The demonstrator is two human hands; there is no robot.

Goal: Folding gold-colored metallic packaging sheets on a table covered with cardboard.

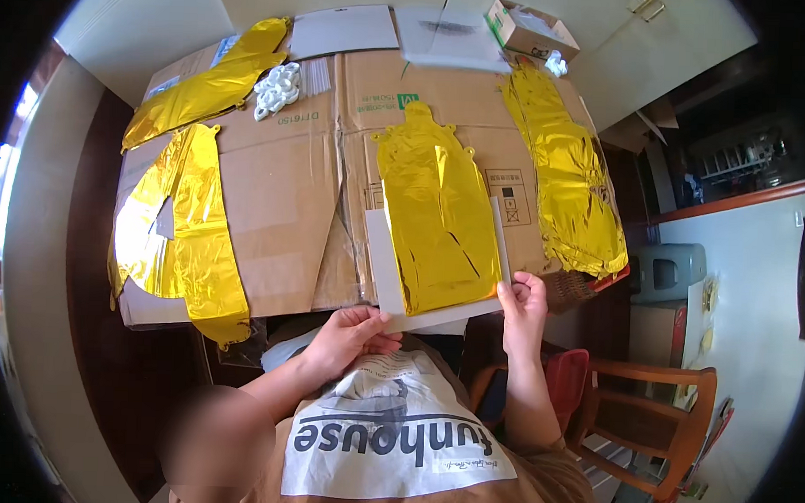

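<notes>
A flat, uninflated gold foil balloon (439, 226) with small tabs near its narrow top lies on a pale card sheet (374, 268). The card shows along both sides and the near edge of the foil. My left hand (353, 336) pinches the card's near left corner, the thumb uppermost. At the near right corner my right hand (524, 311) grips the card between thumb and curled fingers, close to the foil's edge. The fingertips under the card are hidden.
Cardboard (245, 193) covers the table. Other flat gold balloons lie left (199, 244), far left (195, 93) and right (569, 186). A white ribbon bundle (277, 89), a white sheet (344, 32) and an open carton (530, 30) sit behind. A wooden chair (645, 420) stands right.
</notes>
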